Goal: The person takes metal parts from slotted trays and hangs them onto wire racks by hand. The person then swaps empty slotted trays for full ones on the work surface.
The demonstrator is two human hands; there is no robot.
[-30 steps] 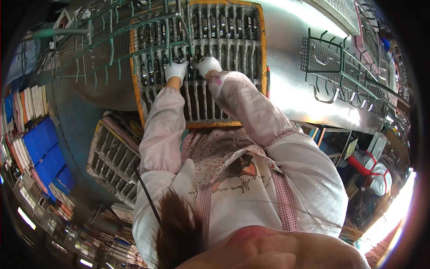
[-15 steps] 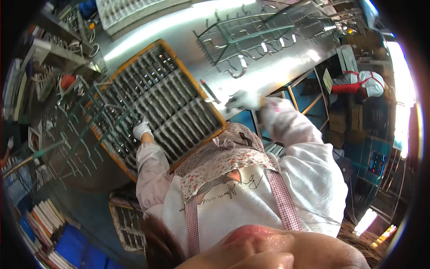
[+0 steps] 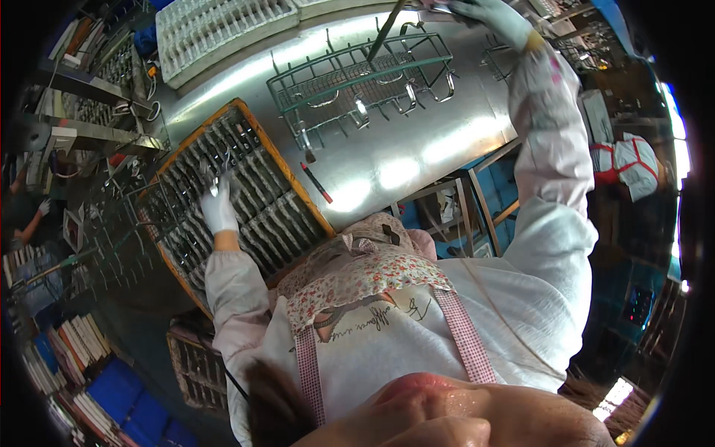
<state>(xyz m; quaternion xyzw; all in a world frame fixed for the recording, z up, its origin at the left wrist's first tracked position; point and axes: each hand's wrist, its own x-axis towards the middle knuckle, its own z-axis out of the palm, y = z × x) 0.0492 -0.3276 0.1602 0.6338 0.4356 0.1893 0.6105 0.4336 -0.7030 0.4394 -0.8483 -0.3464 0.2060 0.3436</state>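
Note:
My left hand (image 3: 218, 211), in a white glove, is over the yellow-edged tray (image 3: 289, 173). Its fingers are closed at a small shiny metal piece (image 3: 215, 183) among the tray's rows of grey slots. My right hand (image 3: 500, 20), also gloved, stretches to the far right of the metal table. Its fingers look closed on something dark that I cannot make out. Left of it stands a green wire rack (image 3: 357, 78) with shiny curved metal pieces (image 3: 362, 112) hanging from its hooks.
A red and black pen (image 3: 316, 182) lies on the steel table (image 3: 417, 138) beside the tray. White slotted trays (image 3: 223, 33) stand at the far edge. Another green rack (image 3: 112, 238) is left of the tray. At the right is another person (image 3: 625, 164).
My right arm has reached far forward and right, from near the pen to the table's far side. My left hand has moved up over the tray. The whole view has shifted.

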